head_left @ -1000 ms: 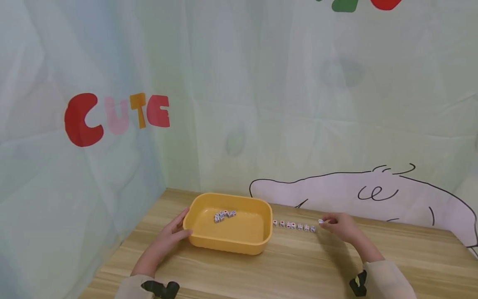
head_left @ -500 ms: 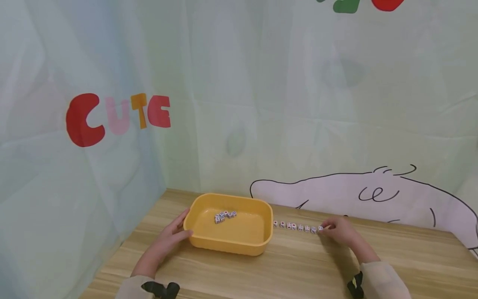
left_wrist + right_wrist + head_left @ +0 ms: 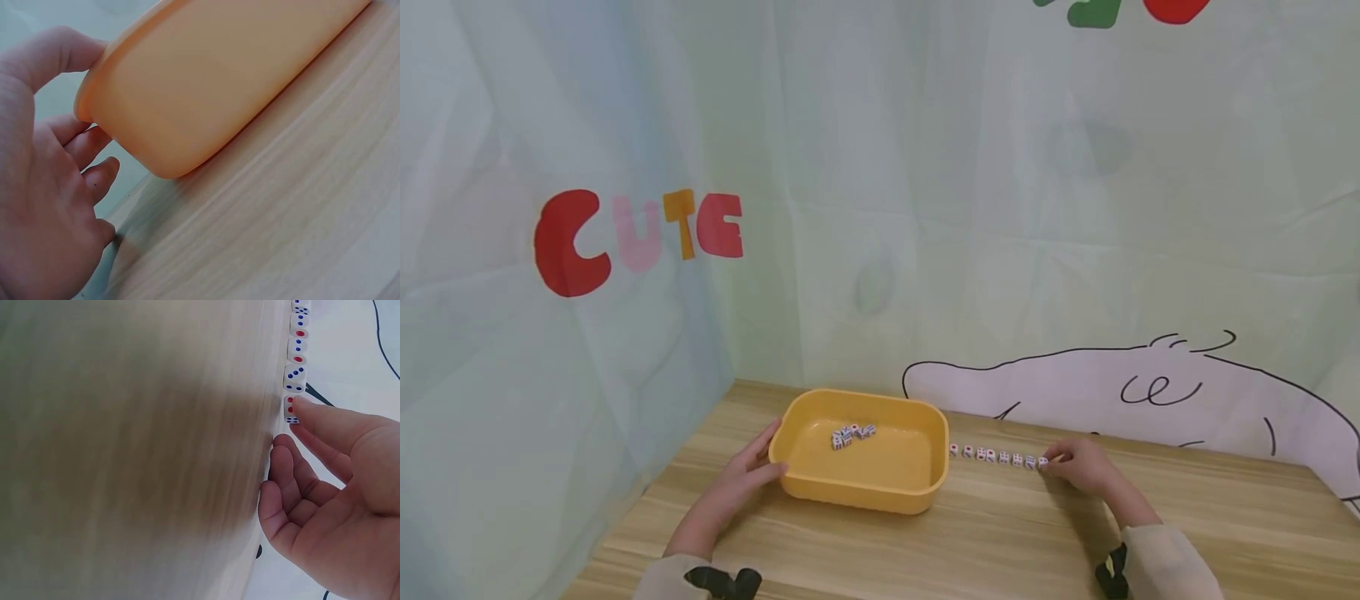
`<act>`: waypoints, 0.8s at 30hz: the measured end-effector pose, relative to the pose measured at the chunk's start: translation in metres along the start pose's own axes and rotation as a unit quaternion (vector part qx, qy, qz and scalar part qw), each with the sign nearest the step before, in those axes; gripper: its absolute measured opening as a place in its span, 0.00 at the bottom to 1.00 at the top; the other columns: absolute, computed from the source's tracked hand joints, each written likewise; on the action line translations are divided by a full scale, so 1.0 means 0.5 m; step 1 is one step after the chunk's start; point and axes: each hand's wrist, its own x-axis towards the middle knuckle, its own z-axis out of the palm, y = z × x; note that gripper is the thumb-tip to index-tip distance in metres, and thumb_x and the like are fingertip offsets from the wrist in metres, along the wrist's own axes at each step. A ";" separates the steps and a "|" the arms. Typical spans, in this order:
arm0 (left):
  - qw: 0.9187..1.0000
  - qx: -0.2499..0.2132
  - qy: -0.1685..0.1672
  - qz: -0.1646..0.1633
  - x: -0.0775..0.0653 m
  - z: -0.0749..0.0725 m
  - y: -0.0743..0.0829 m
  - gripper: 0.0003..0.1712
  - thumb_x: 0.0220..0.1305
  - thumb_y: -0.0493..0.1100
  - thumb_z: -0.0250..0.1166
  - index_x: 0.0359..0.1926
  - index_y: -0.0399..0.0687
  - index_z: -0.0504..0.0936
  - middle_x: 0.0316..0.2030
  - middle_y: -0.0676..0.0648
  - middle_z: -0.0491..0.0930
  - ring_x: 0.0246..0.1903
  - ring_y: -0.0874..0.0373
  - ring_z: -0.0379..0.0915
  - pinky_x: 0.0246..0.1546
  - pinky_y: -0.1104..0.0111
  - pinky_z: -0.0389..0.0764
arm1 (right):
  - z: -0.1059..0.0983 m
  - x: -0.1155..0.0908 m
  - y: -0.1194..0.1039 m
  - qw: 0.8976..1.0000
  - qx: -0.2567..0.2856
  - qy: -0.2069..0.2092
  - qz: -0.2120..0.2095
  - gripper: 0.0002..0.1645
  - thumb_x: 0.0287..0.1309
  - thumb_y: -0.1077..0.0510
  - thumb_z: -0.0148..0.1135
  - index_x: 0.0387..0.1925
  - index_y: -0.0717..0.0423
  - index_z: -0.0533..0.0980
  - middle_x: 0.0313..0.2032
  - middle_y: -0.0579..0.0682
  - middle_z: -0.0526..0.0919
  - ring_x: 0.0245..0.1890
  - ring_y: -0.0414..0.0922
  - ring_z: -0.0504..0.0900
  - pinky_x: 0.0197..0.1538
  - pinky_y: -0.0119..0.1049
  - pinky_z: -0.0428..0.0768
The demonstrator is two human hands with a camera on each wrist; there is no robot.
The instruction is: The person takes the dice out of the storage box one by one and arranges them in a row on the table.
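Observation:
My left hand (image 3: 739, 481) holds the left end of a yellow plastic tub (image 3: 865, 497). In the left wrist view the thumb lies on the tub's rim (image 3: 94, 81), with fingers beneath it. Several small white dice (image 3: 847, 437) sit clustered inside the tub. To its right, more dice stand in a line on the table, such as one with blue and red pips (image 3: 298, 350). My right hand (image 3: 1086, 467) pinches the die (image 3: 290, 410) at the line's right end, between thumb and index finger. The other fingers are curled near the tabletop.
The wooden table (image 3: 1000, 542) runs back to a pale fabric backdrop (image 3: 850, 208) with a cartoon drawing behind the dice. A second fabric wall (image 3: 550, 400) with coloured letters borders the left side.
My right hand has brought the pinched die down and slightly nearer, from behind the line to its right end. My left hand and the tub stay in place.

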 end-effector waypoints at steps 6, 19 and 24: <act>1.000 -0.001 -0.001 0.002 0.001 0.000 -0.001 0.45 0.65 0.43 0.60 0.76 0.45 0.47 0.75 0.39 0.43 0.73 0.41 0.40 0.70 0.47 0.48 | 0.001 0.001 0.003 1.000 -0.001 -0.003 0.011 0.06 0.55 0.60 0.66 0.32 0.61 0.81 0.32 0.53 0.83 0.32 0.44 0.76 0.34 0.38 0.75; 1.000 -0.010 -0.014 0.025 0.000 -0.004 -0.004 0.44 0.65 0.40 0.59 0.76 0.42 0.45 0.74 0.37 0.43 0.72 0.42 0.44 0.69 0.51 0.50 | -0.007 0.001 -0.008 1.000 -0.007 -0.009 0.017 0.15 0.54 0.59 0.65 0.39 0.68 0.80 0.34 0.57 0.82 0.34 0.48 0.78 0.34 0.39 0.77; 0.999 -0.013 -0.017 0.031 0.001 -0.005 -0.007 0.44 0.65 0.40 0.59 0.76 0.41 0.46 0.74 0.36 0.44 0.72 0.40 0.45 0.69 0.50 0.50 | -0.020 0.008 -0.035 1.000 -0.005 0.000 0.015 0.20 0.57 0.59 0.63 0.46 0.72 0.77 0.37 0.61 0.81 0.37 0.51 0.79 0.36 0.43 0.79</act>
